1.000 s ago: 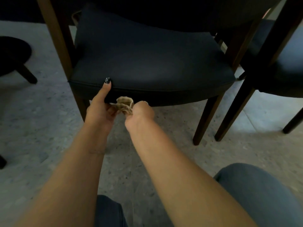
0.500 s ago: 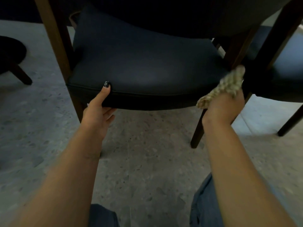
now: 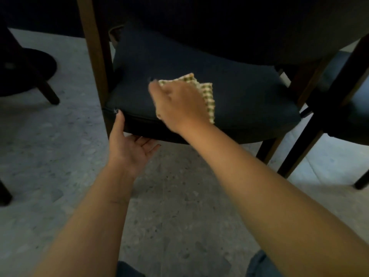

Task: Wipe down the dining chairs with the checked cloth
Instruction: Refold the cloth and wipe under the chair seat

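Observation:
A dining chair with a dark blue padded seat (image 3: 249, 100) and brown wooden legs stands in front of me. The checked cloth (image 3: 205, 92), beige and green, lies on the left half of the seat under my right hand (image 3: 179, 104), which holds it down against the cushion. The cloth's edges stick out on the hand's far and right sides. My left hand (image 3: 129, 148) is at the seat's front left corner, thumb up against the front edge and fingers stretched out below the seat.
A second dark chair (image 3: 351, 116) stands close on the right, its legs beside the first chair's right front leg (image 3: 267, 152). A dark round stool (image 3: 28, 76) is at the left. Speckled grey floor (image 3: 169, 206) lies below, and my knees show at the bottom edge.
My right hand carried the cloth from in front of the seat out to the chair's right side, then back left onto the cushion. My left hand stayed at the front edge and its fingers uncurled.

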The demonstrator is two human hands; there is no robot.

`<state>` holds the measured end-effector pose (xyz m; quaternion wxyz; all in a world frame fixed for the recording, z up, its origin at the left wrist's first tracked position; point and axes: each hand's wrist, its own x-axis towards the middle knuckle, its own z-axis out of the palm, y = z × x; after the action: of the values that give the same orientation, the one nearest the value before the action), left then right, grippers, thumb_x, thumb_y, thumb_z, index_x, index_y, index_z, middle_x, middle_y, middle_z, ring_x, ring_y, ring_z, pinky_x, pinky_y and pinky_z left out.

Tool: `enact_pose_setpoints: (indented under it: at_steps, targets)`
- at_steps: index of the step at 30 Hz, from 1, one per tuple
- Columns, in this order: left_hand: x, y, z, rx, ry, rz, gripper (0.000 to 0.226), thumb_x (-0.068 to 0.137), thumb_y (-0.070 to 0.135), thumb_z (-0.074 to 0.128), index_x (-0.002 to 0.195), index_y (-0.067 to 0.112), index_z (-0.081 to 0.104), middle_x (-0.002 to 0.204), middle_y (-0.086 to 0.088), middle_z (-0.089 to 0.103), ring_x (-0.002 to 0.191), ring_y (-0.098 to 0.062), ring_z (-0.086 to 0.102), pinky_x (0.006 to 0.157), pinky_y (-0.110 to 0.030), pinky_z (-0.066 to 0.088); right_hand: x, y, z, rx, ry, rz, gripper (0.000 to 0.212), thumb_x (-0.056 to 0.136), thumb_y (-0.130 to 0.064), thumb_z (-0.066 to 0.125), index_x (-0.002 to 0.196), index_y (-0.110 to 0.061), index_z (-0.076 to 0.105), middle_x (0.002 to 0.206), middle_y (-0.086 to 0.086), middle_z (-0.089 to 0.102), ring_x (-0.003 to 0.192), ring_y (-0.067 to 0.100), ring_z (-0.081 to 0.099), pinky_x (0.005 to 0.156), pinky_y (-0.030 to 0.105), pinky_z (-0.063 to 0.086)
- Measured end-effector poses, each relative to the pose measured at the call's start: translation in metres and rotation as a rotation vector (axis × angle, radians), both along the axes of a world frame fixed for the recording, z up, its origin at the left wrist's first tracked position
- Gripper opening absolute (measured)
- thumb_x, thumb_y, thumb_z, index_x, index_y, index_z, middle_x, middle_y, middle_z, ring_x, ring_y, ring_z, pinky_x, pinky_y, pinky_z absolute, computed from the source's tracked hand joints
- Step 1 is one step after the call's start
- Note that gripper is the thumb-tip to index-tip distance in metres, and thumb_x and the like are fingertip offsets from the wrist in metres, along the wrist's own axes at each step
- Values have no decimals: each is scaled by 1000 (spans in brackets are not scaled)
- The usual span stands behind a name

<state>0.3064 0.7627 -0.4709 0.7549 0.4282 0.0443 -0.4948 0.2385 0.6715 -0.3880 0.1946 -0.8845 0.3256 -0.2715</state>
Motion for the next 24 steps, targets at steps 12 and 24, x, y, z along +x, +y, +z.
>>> enact_pose_setpoints:
  at_steps: [12, 24]
  targets:
    - [1, 0, 5, 61, 14, -14, 85, 85, 70, 50, 141, 7, 44, 124, -14, 61, 109, -27, 59, 100, -40, 43, -1, -27, -30, -225, 198, -154, 33, 100, -16, 37, 125, -3, 55, 129, 13, 57, 121, 28, 49, 96, 36, 37]
    - [9, 2, -2, 80, -103, -95, 80, 86, 74, 39, 135, 12, 53, 121, -11, 68, 113, -26, 64, 108, -44, 41, 53, -2, -19, -302, 278, 196, 37, 96, -14, 45, 133, -9, 44, 140, 8, 43, 129, 24, 36, 104, 32, 31]
